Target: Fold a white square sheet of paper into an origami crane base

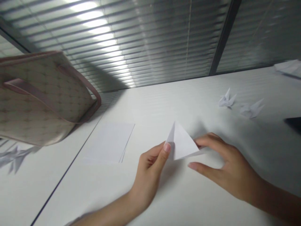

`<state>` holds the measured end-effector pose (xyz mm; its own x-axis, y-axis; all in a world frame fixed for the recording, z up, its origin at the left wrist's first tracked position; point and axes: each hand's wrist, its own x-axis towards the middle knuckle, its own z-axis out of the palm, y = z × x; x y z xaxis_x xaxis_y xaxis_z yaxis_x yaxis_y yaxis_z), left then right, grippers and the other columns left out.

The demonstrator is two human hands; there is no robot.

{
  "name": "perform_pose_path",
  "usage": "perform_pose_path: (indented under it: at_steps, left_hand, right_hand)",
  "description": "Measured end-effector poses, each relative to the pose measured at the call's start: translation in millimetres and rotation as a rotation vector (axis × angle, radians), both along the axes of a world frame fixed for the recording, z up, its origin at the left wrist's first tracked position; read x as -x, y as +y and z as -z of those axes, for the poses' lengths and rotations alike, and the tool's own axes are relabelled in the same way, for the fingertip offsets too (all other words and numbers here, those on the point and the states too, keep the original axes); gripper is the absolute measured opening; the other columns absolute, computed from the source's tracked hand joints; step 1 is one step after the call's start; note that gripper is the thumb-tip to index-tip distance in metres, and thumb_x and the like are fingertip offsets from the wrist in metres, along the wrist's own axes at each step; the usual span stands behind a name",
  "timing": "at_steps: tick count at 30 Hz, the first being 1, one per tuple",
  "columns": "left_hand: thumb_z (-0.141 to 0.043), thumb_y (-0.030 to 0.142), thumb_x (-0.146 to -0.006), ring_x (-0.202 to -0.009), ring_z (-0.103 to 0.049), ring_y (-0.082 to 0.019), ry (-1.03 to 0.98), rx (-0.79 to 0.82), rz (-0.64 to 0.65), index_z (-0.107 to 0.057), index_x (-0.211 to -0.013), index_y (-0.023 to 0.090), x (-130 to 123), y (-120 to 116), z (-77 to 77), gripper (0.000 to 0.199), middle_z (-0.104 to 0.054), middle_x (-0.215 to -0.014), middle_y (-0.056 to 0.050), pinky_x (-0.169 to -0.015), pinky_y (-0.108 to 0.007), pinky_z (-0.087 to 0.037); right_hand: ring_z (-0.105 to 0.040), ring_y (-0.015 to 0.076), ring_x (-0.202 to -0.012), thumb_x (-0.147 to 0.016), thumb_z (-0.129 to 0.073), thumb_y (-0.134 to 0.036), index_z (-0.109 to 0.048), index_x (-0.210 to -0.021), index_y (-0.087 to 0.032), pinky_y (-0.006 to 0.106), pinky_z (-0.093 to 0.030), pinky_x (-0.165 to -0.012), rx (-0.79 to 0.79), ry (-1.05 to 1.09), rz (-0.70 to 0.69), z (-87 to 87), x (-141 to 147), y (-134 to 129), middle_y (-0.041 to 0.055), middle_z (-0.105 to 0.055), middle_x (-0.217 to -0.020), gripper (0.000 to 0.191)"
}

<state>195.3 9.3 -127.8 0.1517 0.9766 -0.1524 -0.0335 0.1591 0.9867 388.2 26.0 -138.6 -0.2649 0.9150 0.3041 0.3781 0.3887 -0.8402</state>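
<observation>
Folded white paper triangle (181,141) pinched by left hand (148,175); right hand (225,166) half open, forefinger (209,139) touching its right corner; paper sheets (109,142) on table (183,201), left of hands.

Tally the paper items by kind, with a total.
Cranes: 3
Folded paper: 1
Sheet stack: 1
Unclear paper piece: 1
Total: 6
</observation>
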Motion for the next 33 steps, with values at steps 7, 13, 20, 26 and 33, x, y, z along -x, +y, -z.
perform_pose_path:
  at_steps: [7, 13, 20, 26, 33]
  left_hand:
    - [-0.058, 0.039, -0.089, -0.083, -0.062, -0.020, -0.127, 0.229, 0.139, -0.076, -0.086, 0.015, 0, 5, -1.0, 0.030, -0.071, -0.084, -0.007, -0.081, -0.032, -0.050]
    - [-0.060, 0.038, -0.089, -0.094, -0.062, -0.021, -0.227, 0.292, 0.117, -0.076, -0.093, 0.016, 3, 7, 0.2, 0.027, -0.072, -0.093, -0.008, -0.089, -0.034, -0.050]
    - [-0.061, 0.037, -0.088, -0.098, -0.061, -0.019, -0.273, 0.309, 0.137, -0.076, -0.087, 0.014, 3, 8, -0.7, 0.027, -0.072, -0.094, -0.007, -0.093, -0.032, -0.050]
    - [-0.061, 0.036, -0.089, -0.095, -0.061, -0.016, -0.347, 0.406, 0.112, -0.074, -0.094, 0.012, 3, 9, 2.0, 0.027, -0.071, -0.098, -0.008, -0.089, -0.028, -0.052]
    - [-0.052, 0.030, -0.095, -0.107, -0.058, -0.018, -0.395, 0.338, 0.076, -0.071, -0.106, 0.013, 5, 12, 3.6, 0.028, -0.067, -0.114, -0.010, -0.093, -0.027, -0.050]
  right_hand:
    - [-0.060, 0.0186, -0.078, -0.084, -0.063, -0.023, -0.065, -0.075, -0.024, 0.031, -0.049, -0.071, -0.147, -0.037, -0.163, 3.0, -5, 11, 0.0025, -0.065, -0.076, 0.010]
    - [-0.062, 0.0217, -0.092, -0.076, -0.069, -0.022, -0.062, -0.091, -0.023, 0.033, -0.051, -0.079, -0.121, -0.127, -0.120, 11.6, -11, 18, 0.0058, -0.066, -0.097, 0.016]
    - [-0.062, 0.0212, -0.086, -0.082, -0.060, -0.013, -0.062, -0.089, -0.024, 0.034, -0.051, -0.074, -0.351, -0.173, -0.175, 16.6, -13, 24, 0.0045, -0.066, -0.087, 0.014]
    - [-0.057, 0.0240, -0.107, -0.077, -0.071, -0.020, -0.055, -0.108, -0.028, 0.038, -0.049, -0.088, -0.292, -0.054, -0.010, 20.9, -8, 20, 0.0066, -0.061, -0.110, 0.036]
    - [-0.066, 0.0184, -0.088, -0.077, -0.070, -0.027, -0.036, -0.125, -0.028, 0.034, -0.055, -0.078, 0.411, 0.416, -0.081, 28.6, -1, 22, 0.0039, -0.063, -0.100, 0.059]
